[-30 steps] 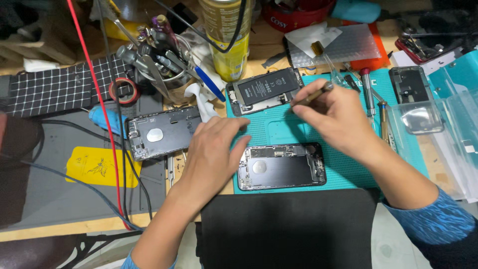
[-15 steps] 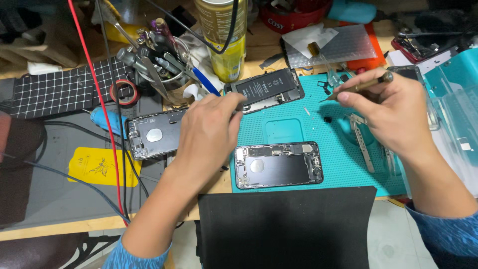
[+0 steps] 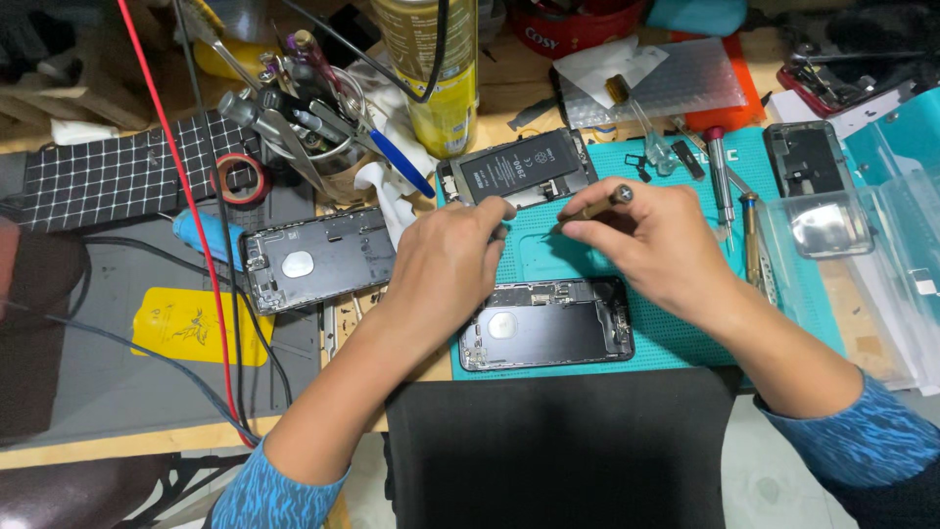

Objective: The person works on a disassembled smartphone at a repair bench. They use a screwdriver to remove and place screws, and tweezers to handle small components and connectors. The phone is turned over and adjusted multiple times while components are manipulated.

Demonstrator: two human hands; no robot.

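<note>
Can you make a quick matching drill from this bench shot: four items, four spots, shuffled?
Items:
1. battery
2. phone shell with the round hole
3. screwdriver
4. tape roll

Spots:
A. on the checked cloth, left
B. in the right hand
C. top of the teal mat, by the left hand
D. near edge of the teal mat

Pairs: 1-C, 2-D, 3-B, 4-A

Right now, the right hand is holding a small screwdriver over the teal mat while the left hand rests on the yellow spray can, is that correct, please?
Not quite. The left hand is not on the yellow spray can, which stands untouched farther back; its fingertips rest at the edge of the phone battery assembly. The rest holds: the right hand holds a small screwdriver over the teal mat, as the head view shows.
</note>
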